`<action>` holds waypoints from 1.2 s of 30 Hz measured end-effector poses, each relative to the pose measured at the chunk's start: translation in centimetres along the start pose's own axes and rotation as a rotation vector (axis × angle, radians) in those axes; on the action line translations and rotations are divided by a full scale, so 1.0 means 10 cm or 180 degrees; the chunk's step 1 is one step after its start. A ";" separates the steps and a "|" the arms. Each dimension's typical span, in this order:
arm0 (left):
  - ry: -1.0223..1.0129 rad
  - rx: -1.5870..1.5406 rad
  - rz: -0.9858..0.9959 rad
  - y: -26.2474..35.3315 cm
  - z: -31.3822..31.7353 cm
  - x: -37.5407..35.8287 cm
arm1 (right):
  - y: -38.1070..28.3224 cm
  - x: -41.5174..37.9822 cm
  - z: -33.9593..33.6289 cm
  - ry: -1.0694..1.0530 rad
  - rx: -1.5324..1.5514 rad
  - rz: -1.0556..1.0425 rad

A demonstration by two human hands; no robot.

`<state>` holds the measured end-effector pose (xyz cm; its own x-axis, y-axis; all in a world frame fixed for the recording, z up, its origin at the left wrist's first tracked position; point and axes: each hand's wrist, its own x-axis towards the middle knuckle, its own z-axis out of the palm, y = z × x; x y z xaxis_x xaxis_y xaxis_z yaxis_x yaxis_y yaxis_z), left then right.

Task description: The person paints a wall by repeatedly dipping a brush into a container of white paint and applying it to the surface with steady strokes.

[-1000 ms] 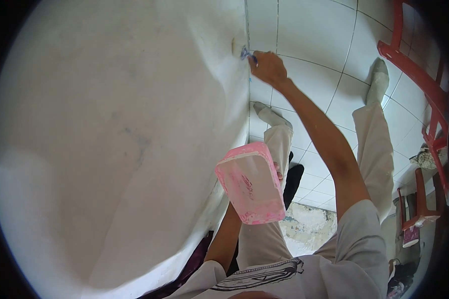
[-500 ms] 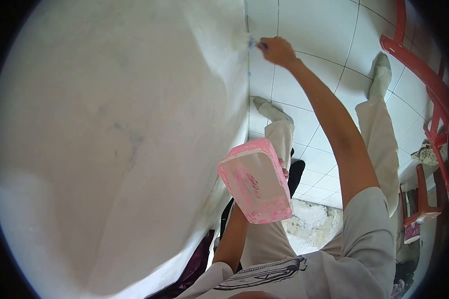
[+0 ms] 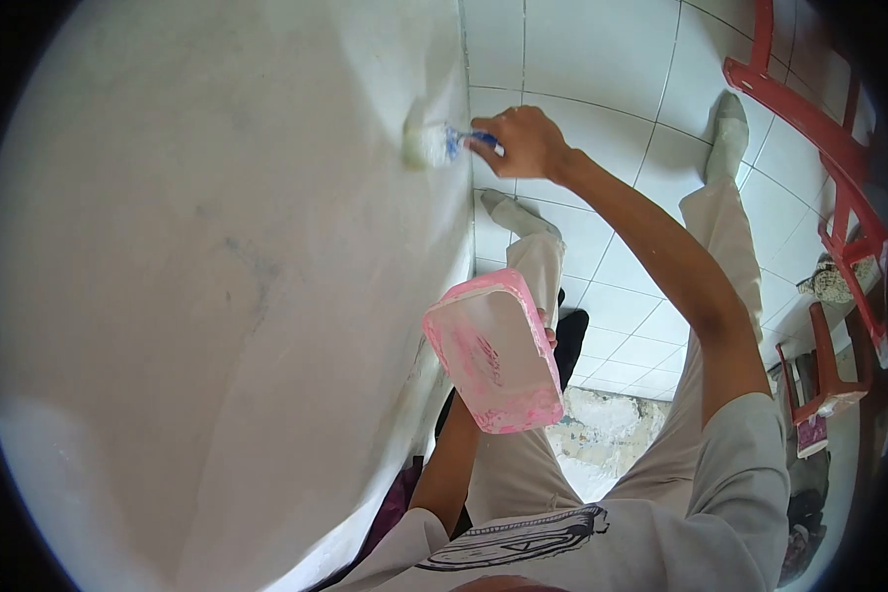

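Note:
In the head view, my right hand [image 3: 525, 143] is closed round the blue handle of a paintbrush [image 3: 451, 144]. The brush's pale bristles lie against the whitish wall [image 3: 296, 178], near the wall's edge with the floor. My left hand [image 3: 549, 331] holds a pink plastic tub [image 3: 493, 350] from beneath, in front of my body. Only some fingertips show at the tub's right side; the rest of that hand is hidden behind it. White paint coats the inside of the tub, which has pink streaks on its bottom.
A red plastic chair [image 3: 809, 113] stands at the right, with another reddish-brown piece of furniture [image 3: 829, 380] below it. White floor tiles [image 3: 602, 59] run along the wall. My feet in grey socks are on the tiles. Grey smudges [image 3: 257, 281] mark the wall.
My right hand has brought the brush down and left in the view, from the wall's edge onto its surface. The tub has shifted slightly left, still in my left hand.

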<state>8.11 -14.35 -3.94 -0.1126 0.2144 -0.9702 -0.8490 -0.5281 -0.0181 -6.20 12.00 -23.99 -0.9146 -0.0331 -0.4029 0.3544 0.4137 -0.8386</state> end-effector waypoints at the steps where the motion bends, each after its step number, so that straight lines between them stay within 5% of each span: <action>1: -0.0012 -0.0025 -0.0009 0.01 0.00 0.00 | 0.01 -0.05 0.01 0.0000 0.0005 0.0010; 4: -0.0042 0.0022 -0.0021 0.04 0.00 0.00 | 0.16 0.02 0.18 0.0480 0.0432 -0.0662; 9: -0.0003 -0.0007 -0.0035 0.05 -0.08 -0.02 | 0.87 0.69 0.58 0.0383 -0.0479 0.0357; 11: -0.0001 -0.0016 -0.0043 0.02 -0.12 -0.01 | 1.01 0.78 0.59 0.0140 -0.0521 0.1521; 15: -0.0011 -0.0028 -0.0074 0.00 -0.16 -0.01 | 0.88 0.91 0.70 0.0251 -0.0171 0.1906; 22: -0.0145 -0.0096 -0.0067 -0.10 -0.08 0.11 | 0.12 0.24 0.38 0.0309 -0.0090 0.0698; 24: -0.0152 -0.0076 -0.0094 -0.11 -0.04 0.09 | -0.09 -0.06 0.11 0.0047 0.0279 0.0004; 25: -0.0159 -0.0064 -0.0099 -0.10 -0.03 0.09 | -0.13 -0.15 0.12 0.0518 0.0659 -0.0609; 28: -0.0178 -0.0048 -0.0111 -0.08 -0.04 0.03 | -0.15 -0.01 0.21 0.0439 0.0552 -0.0715; 31: -0.0178 -0.0024 -0.0093 -0.06 -0.02 -0.02 | 0.40 0.46 0.52 0.0487 0.0117 0.0032; 33: -0.0226 -0.0014 -0.0110 -0.04 -0.03 0.01 | 0.75 0.62 0.58 0.0158 -0.0227 0.1290; 36: -0.0295 0.0010 -0.0124 -0.02 -0.04 0.05 | 1.03 0.66 0.60 0.0305 -0.0328 0.1761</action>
<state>8.44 -14.46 -4.48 -0.1268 0.3099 -0.9423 -0.8552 -0.5154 -0.0544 -7.47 10.60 -37.47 -0.6136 0.2943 -0.7327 0.7691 0.4327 -0.4703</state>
